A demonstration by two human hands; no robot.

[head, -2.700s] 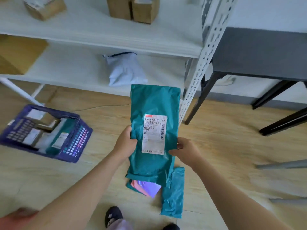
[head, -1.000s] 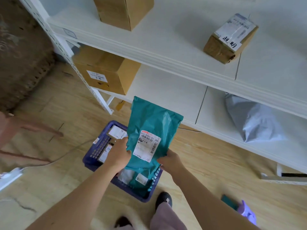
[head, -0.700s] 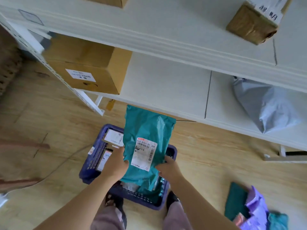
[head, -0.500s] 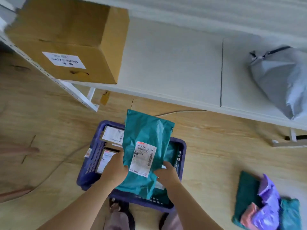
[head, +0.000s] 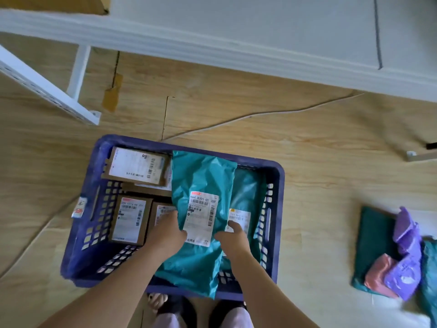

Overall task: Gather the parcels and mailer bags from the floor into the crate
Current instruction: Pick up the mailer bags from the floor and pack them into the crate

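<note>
Both bare forearms reach forward and down, close together. The left hand (head: 168,233) grips the left edge of a crinkled teal plastic mailer bag (head: 203,176). The right hand (head: 233,240) holds its right edge, one finger pointing forward.

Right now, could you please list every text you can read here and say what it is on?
"964 8305-01 JS9": white label on the teal mailer bag.
Labels on the cardboard parcels, the second teal bag and the tag on the crate: too blurred to read.
</note>
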